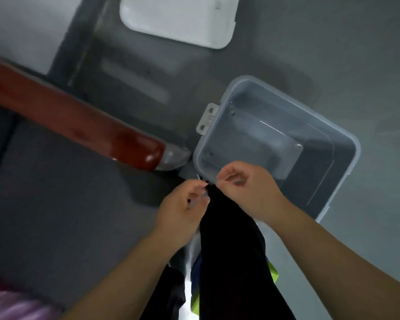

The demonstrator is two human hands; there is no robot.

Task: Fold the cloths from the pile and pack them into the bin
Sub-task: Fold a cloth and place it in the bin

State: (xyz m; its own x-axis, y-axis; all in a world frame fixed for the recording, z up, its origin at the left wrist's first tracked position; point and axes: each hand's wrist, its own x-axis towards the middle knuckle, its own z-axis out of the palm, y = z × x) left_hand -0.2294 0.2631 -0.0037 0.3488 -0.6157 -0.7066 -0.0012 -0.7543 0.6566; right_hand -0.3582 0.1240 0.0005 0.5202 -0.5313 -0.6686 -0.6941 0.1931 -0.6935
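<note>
A black cloth [231, 255] hangs down the middle of the view, held up by its top edge. My left hand [183, 206] pinches that edge on the left and my right hand [249, 190] pinches it on the right, the two hands close together. Just beyond them a clear plastic bin [346, 137] stands on the floor with nothing in it. Under the hanging cloth show bits of other cloths [271, 272], green, blue and white, largely hidden.
A glossy red-brown wooden rail [79, 125] runs from the left to beside the bin. A white lid [178, 17] lies on the grey floor at the top. A pink cloth [12, 306] shows at the bottom left corner.
</note>
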